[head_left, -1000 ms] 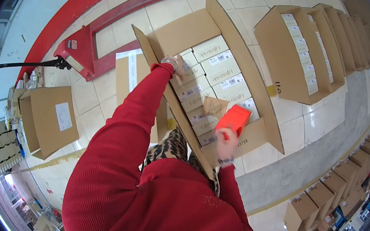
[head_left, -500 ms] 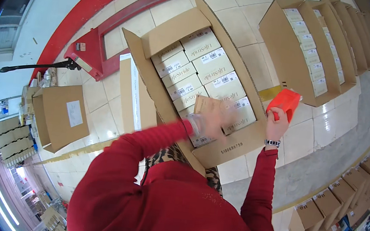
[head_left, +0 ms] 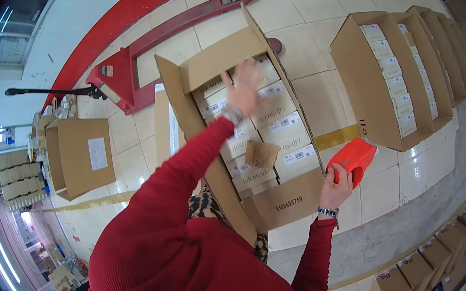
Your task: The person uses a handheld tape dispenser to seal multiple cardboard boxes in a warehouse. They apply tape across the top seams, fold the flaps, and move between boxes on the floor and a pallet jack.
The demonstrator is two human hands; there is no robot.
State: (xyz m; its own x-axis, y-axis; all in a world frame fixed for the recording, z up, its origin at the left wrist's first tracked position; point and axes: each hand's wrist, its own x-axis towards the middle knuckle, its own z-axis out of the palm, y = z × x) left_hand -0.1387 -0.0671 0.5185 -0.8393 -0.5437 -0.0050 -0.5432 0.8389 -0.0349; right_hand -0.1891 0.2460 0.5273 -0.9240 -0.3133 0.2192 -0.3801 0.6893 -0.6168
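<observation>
A: Right hand [head_left: 337, 189], fingers wrapped around the lower end of a red-orange object [head_left: 352, 156], and it's held out over the tiled floor [head_left: 377, 188], just beside the near right corner of the big open carton [head_left: 220, 52]!

B: And the left hand [head_left: 245, 86]? Wide open, fingers spread, a touch blurred, up over the far end of the pale boxes [head_left: 289, 132]. Is it touching them? From this angle, I can't tell.

A: Look at the packing: those pale boxes sit side by side in two rows inside the carton, labels facing up, flaps standing along its sides.

B: And a scrap of brown cardboard [head_left: 261, 155] lies on top of them, toward the near end!

A: Out left, a red pallet jack [head_left: 119, 84] with its black handle [head_left: 49, 92], and nearer the person, another brown carton [head_left: 85, 157] bearing a white sheet [head_left: 97, 153].

B: Over on the right, a line of open cartons [head_left: 352, 81], the nearest two showing pale boxes inside!
</observation>
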